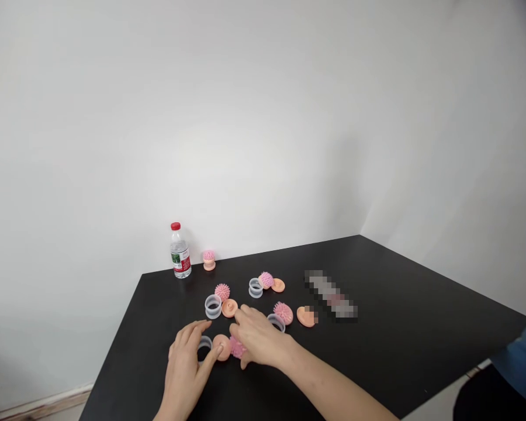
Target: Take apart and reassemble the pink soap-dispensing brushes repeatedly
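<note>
My left hand rests low on the black table with fingers and thumb apart, curved about a clear plastic ring. Its thumb tip touches a round peach-coloured cap beside that ring. Just to the right, my right hand has its fingers bent down around a pink bristle brush head, partly hidden under the fingers. Behind my right wrist are another clear ring, partly covered, and a pink bristle head. Beyond my hands sit a clear ring, a bristle head and a peach cap.
A red-capped water bottle and an assembled pink-and-peach brush stand by the wall. Farther back lie a clear ring, a bristle head and a peach cap. Another cap lies right, near a pixelated patch.
</note>
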`<action>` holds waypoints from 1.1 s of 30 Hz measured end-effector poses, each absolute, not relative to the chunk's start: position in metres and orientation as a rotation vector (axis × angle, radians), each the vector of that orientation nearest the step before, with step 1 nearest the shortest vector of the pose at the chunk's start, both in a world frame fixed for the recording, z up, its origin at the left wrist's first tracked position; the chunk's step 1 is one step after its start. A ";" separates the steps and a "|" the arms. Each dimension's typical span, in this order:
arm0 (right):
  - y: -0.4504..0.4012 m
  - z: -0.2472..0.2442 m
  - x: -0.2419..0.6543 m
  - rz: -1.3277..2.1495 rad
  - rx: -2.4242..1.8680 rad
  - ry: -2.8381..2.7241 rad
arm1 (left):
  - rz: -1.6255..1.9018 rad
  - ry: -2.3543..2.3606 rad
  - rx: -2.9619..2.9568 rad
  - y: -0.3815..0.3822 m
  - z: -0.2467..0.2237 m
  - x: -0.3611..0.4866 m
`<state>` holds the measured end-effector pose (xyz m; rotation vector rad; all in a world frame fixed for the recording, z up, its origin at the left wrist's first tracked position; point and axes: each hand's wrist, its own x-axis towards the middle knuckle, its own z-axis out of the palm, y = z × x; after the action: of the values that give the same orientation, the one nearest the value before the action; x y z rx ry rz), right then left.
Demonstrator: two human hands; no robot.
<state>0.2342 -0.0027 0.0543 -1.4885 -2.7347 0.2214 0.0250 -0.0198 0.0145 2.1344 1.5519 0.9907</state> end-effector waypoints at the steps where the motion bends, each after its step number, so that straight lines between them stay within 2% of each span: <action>1: -0.002 0.052 0.232 0.220 -1.469 -2.749 | 0.992 1.552 2.117 -0.020 0.014 0.025; 10: -0.007 0.044 0.236 0.283 -1.473 -2.615 | 1.037 1.500 2.121 -0.025 0.011 0.023; 15: -0.029 0.077 0.278 0.644 -1.262 -2.416 | 1.229 1.459 2.028 -0.031 0.006 0.015; 16: -0.037 0.083 0.290 0.670 -1.321 -2.297 | 1.290 1.468 2.001 -0.031 0.004 0.013; 19: -0.061 0.099 0.315 0.435 -1.687 -2.046 | 1.374 1.495 1.955 -0.028 -0.001 0.014; 22: -0.065 0.112 0.320 0.845 -1.388 -2.332 | 1.369 1.476 1.938 -0.025 0.001 0.019; 24: -0.046 0.122 0.311 1.027 -1.167 -2.279 | 1.371 1.428 1.928 -0.024 0.007 0.022; 25: -0.029 0.126 0.303 0.962 -1.208 -2.173 | 1.378 1.405 1.919 -0.023 0.011 0.022; 27: 0.013 0.133 0.281 0.597 -1.450 -2.010 | 1.398 1.398 1.891 -0.020 0.017 0.019; 33: 0.145 0.121 0.204 0.520 -1.639 -2.087 | 1.597 1.561 1.909 0.001 -0.009 -0.001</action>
<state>0.2039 0.1445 0.1215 -1.6393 -2.0868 0.5198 -0.0010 0.0009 -0.0087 1.9089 1.5607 1.5974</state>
